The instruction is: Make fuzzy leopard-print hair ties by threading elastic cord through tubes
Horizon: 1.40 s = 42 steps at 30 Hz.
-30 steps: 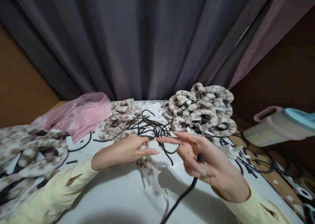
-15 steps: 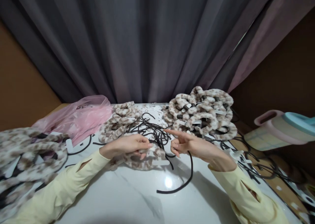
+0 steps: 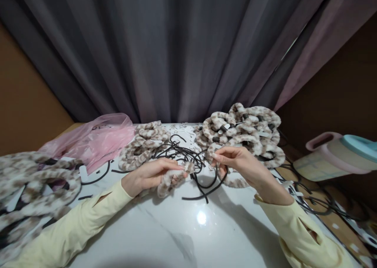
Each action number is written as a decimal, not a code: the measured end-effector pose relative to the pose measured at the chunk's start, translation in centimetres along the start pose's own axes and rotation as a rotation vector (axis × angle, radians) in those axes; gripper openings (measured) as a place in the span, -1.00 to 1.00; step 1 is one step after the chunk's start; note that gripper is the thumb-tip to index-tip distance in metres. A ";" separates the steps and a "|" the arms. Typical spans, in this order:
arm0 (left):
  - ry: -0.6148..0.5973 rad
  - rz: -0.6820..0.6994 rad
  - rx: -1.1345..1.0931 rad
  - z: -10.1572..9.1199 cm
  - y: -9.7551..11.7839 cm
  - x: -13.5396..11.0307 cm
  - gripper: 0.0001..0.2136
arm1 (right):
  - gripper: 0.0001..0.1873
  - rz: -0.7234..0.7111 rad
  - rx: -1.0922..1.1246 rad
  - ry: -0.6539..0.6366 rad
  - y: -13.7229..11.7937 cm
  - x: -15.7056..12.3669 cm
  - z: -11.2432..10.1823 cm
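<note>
My left hand is closed on one end of a fuzzy leopard-print headband cover, bunched against the white table. My right hand pinches the other end of the fuzzy piece near a thin black headband that curves on the table between both hands. Both hands sit close together, just in front of a tangle of bare black headbands.
A pile of finished fuzzy headbands lies behind my right hand, a smaller pile behind my left, another heap at far left. A pink plastic bag lies back left. A pink and blue container stands right. Dark curtains hang behind.
My right hand dropped its pointing finger and closed on the fuzzy cover's end. The cover, earlier spread in a wide arc, is now bunched up, and the black band lies closer to both hands.
</note>
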State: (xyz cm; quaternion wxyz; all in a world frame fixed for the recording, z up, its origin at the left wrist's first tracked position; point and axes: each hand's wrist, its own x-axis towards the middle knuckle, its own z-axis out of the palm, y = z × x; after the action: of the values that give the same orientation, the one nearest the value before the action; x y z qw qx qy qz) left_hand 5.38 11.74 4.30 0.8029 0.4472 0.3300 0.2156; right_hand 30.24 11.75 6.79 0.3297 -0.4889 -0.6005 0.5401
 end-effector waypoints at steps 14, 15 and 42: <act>0.052 -0.036 0.053 1.8 0.1 -1.5 -0.82 | -0.66 -1.213 -1.016 0.131 -0.4 -5.5 4.5; 0.050 -0.034 0.059 2.0 0.3 -1.8 -0.82 | -0.70 -1.232 -1.055 0.174 0.0 -5.6 4.7; 0.098 0.006 0.394 4.2 1.3 -4.3 -0.65 | -0.98 -1.372 -1.133 0.305 0.2 -6.0 5.8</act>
State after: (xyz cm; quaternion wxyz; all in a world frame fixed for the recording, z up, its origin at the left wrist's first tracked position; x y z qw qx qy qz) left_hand 5.40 7.24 8.44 0.6821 0.5856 0.4033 0.1707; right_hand 26.76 4.19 6.24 0.3653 -0.1787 -0.8861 -0.2225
